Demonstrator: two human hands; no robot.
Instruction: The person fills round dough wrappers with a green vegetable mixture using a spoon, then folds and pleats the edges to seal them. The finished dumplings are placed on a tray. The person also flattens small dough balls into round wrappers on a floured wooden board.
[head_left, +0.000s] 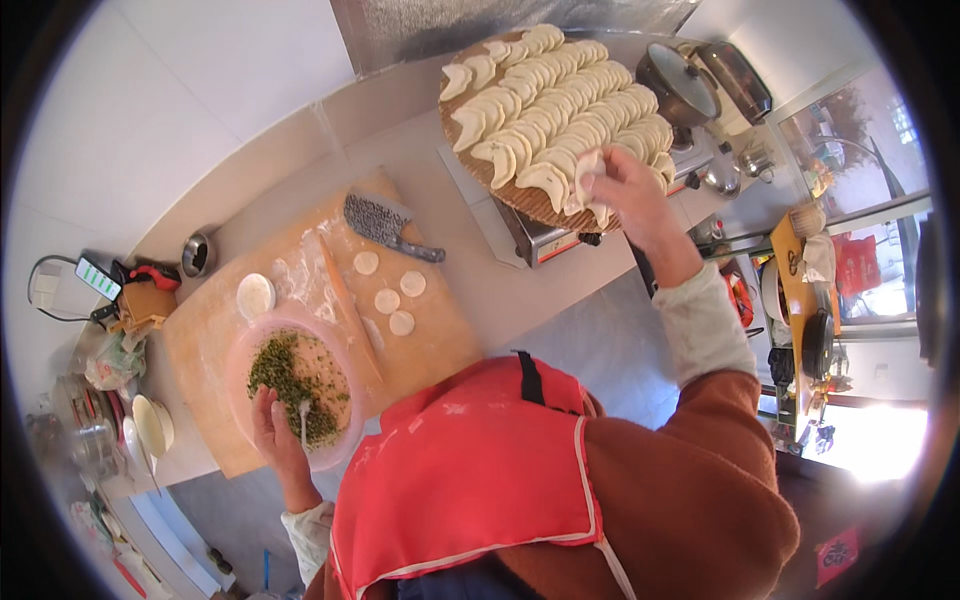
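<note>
My right hand (634, 196) pinches a folded dumpling (589, 177) at the near edge of a round woven tray (536, 204). Curved rows of dumplings (574, 94) cover most of that tray. My left hand (279, 431) rests at the near left side of a pink bowl (238, 375), its fingers somewhat apart and holding nothing I can see. Chopped green filling (274, 367) lies in the bowl, and a pale spoon (304, 421) stands in it just beside the hand. Several round dough wrappers (387, 301) lie on the wooden board (427, 330).
A cleaver (386, 223) and a long rolling pin (349, 304) lie on the floured board. By the bowl stands a small white dish (256, 295). The tray sits over a gas stove (534, 244), beside a lidded pot (679, 84). A lit phone (98, 278) leans at the left wall.
</note>
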